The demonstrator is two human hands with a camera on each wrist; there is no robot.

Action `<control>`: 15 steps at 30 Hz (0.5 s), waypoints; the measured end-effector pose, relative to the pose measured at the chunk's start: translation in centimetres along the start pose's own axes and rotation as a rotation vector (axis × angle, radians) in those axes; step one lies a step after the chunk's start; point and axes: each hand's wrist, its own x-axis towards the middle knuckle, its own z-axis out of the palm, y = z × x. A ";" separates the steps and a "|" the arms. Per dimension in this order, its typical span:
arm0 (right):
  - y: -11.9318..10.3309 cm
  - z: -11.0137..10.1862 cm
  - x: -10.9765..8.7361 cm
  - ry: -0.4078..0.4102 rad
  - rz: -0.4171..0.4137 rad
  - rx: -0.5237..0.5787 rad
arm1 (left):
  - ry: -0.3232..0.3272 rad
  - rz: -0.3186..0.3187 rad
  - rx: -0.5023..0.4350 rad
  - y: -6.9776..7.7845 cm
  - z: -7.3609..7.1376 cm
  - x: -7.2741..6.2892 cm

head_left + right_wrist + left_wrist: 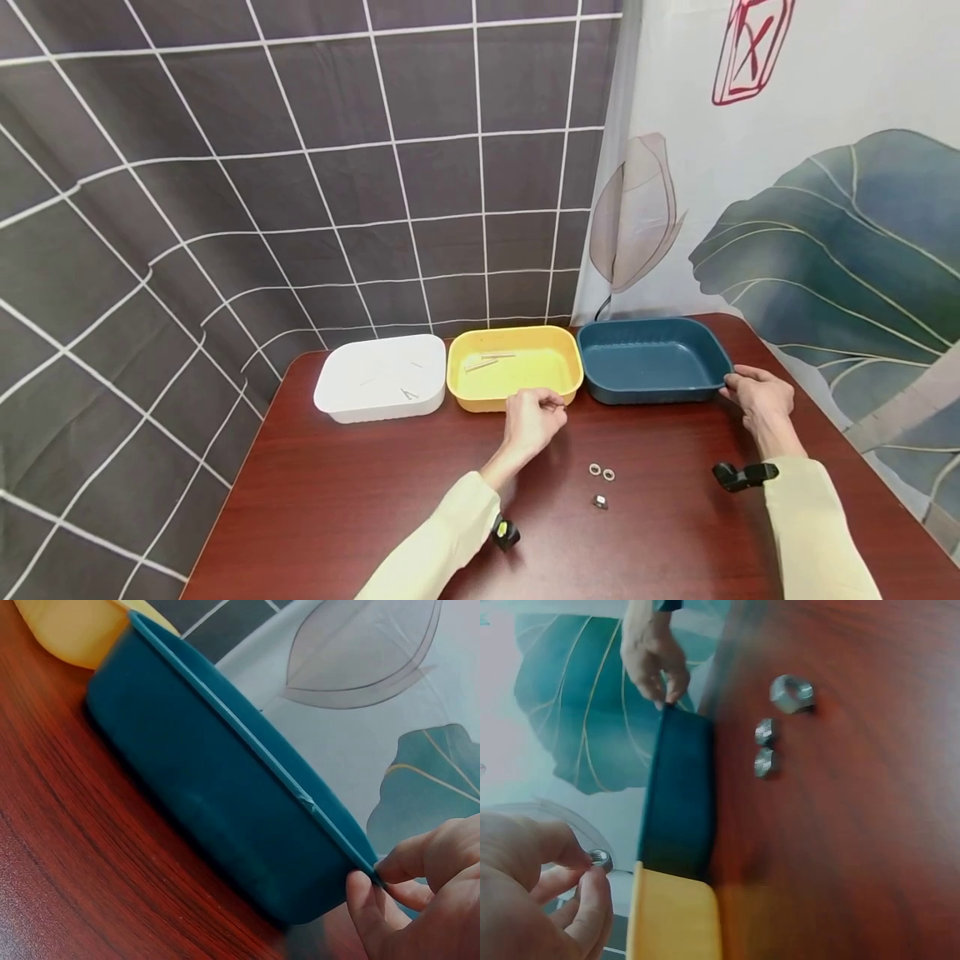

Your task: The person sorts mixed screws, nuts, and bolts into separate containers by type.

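Note:
My left hand [531, 419] pinches a small metal nut [601, 859] between thumb and fingertips, above the front edge of the yellow bin [467, 400]. At the right, my right hand [763, 395] grips the rim of the dark blue bin [202, 795] at its near right corner, thumb on one side and fingers on the other. On the table in front of the bins lie two small ring-shaped nuts [765, 733] side by side. A larger nut [791, 694] lies closer to me, apart from that pair.
A white bin [382, 408] stands left of the yellow one, with a few thin small pieces inside. Thin sticks [482, 364] lie in the yellow bin. All three bins stand in a row along the back of the brown table [337, 500], before hanging curtains.

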 end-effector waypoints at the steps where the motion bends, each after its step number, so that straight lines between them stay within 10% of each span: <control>1: 0.0 0.0 0.0 0.001 -0.003 -0.005 | 0.001 -0.013 -0.007 0.2 0.2 0.5; 15: 0.3 0.1 0.0 -0.006 -0.036 -0.049 | -0.053 -0.290 -0.133 3.0 2.8 5.2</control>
